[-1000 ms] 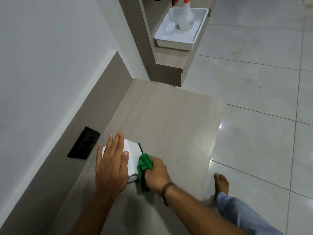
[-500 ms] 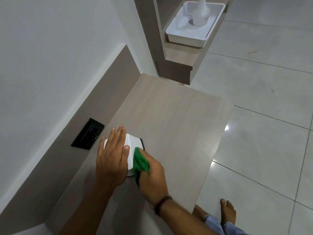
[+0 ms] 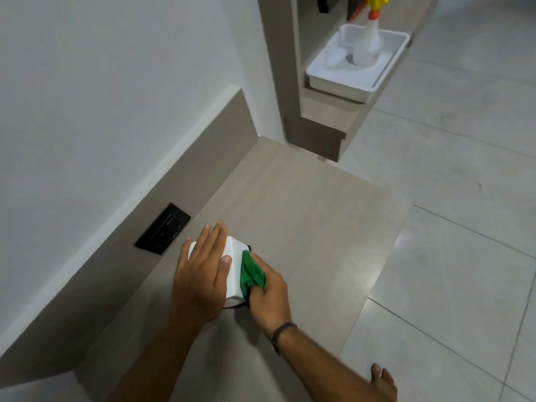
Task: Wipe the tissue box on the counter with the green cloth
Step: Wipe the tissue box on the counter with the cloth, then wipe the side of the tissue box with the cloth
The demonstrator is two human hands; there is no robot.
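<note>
A small white tissue box (image 3: 234, 266) with a dark base stands on the light wooden counter (image 3: 304, 227), near the wall. My left hand (image 3: 203, 274) lies flat on the box's top and left part, fingers spread, pressing it down. My right hand (image 3: 268, 297) is closed around a bunched green cloth (image 3: 251, 272) and holds it against the box's right side. Most of the box is hidden under my two hands.
A black wall socket (image 3: 162, 229) sits in the grey backsplash left of the box. At the far end a shelf unit holds a white tray (image 3: 358, 82) with a spray bottle (image 3: 367, 42). The counter's right edge drops to a tiled floor, where my bare foot (image 3: 383, 382) shows.
My right hand has slid the green cloth forward along the box's right side. My left hand stays on top of the box. The camera has tilted, so the view shifted.
</note>
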